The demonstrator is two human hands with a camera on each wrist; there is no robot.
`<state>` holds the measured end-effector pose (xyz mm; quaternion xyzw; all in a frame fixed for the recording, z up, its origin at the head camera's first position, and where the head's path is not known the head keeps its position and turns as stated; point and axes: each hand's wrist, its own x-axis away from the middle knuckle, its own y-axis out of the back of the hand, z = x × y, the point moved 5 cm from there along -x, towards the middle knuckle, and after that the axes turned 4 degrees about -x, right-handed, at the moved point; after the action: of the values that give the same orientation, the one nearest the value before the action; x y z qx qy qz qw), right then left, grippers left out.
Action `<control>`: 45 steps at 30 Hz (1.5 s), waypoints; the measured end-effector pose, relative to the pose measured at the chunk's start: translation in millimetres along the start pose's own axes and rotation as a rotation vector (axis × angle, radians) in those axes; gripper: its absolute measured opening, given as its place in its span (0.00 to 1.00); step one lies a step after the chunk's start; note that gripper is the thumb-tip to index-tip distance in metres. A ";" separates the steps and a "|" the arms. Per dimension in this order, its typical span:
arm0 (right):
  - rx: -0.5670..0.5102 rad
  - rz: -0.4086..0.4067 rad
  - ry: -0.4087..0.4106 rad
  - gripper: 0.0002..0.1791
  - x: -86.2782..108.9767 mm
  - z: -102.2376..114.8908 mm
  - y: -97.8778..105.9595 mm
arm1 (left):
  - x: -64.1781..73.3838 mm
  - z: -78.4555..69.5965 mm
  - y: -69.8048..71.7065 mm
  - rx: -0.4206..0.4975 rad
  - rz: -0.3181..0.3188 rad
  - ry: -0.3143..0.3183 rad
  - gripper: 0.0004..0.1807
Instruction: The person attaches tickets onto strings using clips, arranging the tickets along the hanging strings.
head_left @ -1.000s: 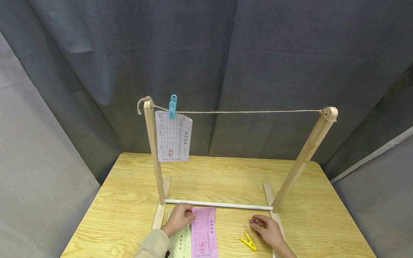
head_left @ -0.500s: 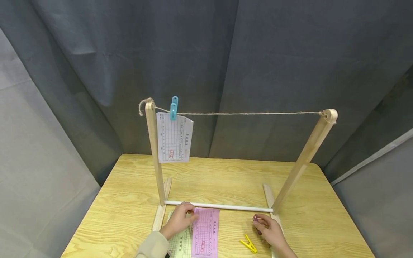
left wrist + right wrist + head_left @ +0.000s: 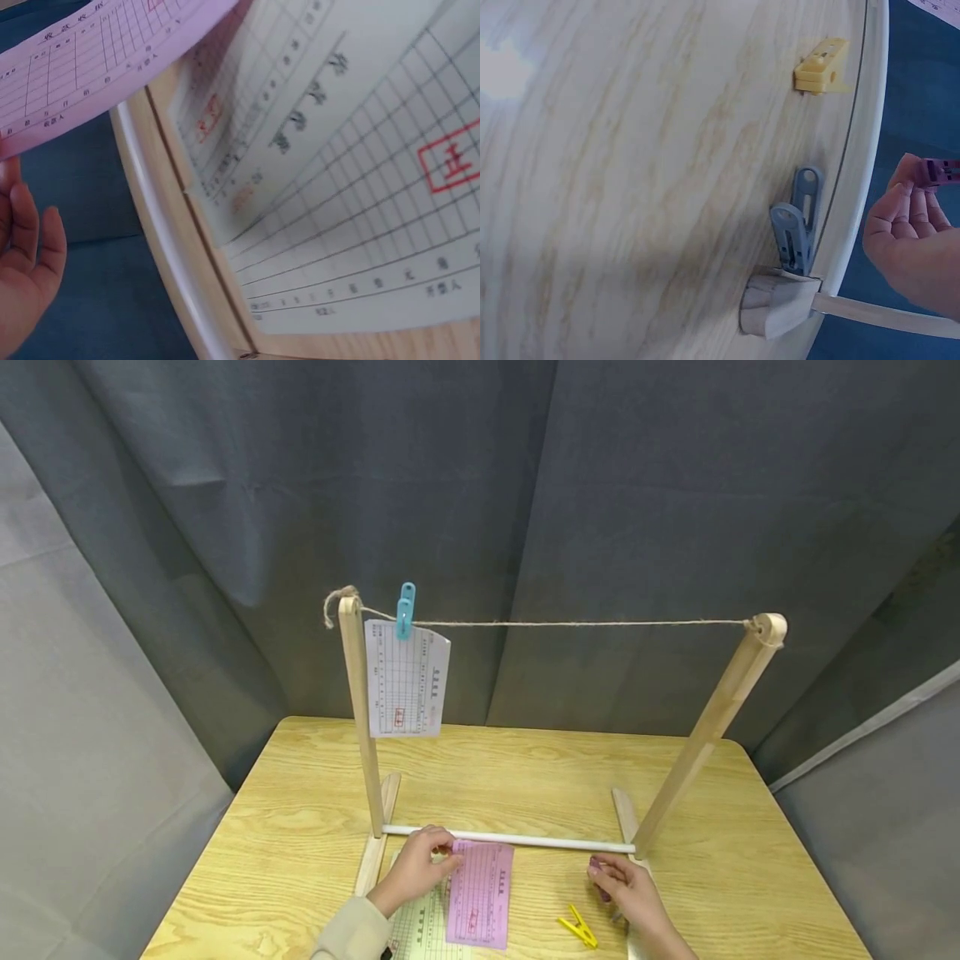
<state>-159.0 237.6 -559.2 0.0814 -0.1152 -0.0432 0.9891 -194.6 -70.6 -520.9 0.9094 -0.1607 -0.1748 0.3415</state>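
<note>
My left hand (image 3: 422, 867) pinches the upper left corner of a pink receipt slip (image 3: 482, 897). The slip is tilted up off a pale green slip (image 3: 418, 931), which lies on the table. In the left wrist view, the pink slip (image 3: 82, 67) hangs by the fingers, and printed sheets (image 3: 360, 255) lie beside it. My right hand (image 3: 636, 897) pinches a purple clothespin (image 3: 599, 878) between thumb and fingers. A yellow clothespin (image 3: 579, 929) lies left of that hand. In the right wrist view, a blue-grey clothespin (image 3: 796, 225) lies by the stand's foot.
A wooden stand with a left post (image 3: 362, 718), a right post (image 3: 705, 739) and a white crossbar (image 3: 510, 839) spans the table (image 3: 247, 852). Along its string (image 3: 570, 624), a light blue clothespin (image 3: 405, 610) holds a white slip (image 3: 405, 689) near the left post.
The pink slip's lower edge has risen into view as my left hand lifts it slightly. My right hand has shifted a little and the purple clothespin has turned in its fingers.
</note>
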 end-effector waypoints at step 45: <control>-0.021 0.070 0.301 0.19 19.2 105.0 4.7 | -13.7 -75.9 58.8 0.096 -0.186 -0.317 0.03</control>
<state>-164.8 224.4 -453.4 0.0726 0.0321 0.0029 0.9968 -184.5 -64.1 -424.6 0.8967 -0.1357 -0.3387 0.2507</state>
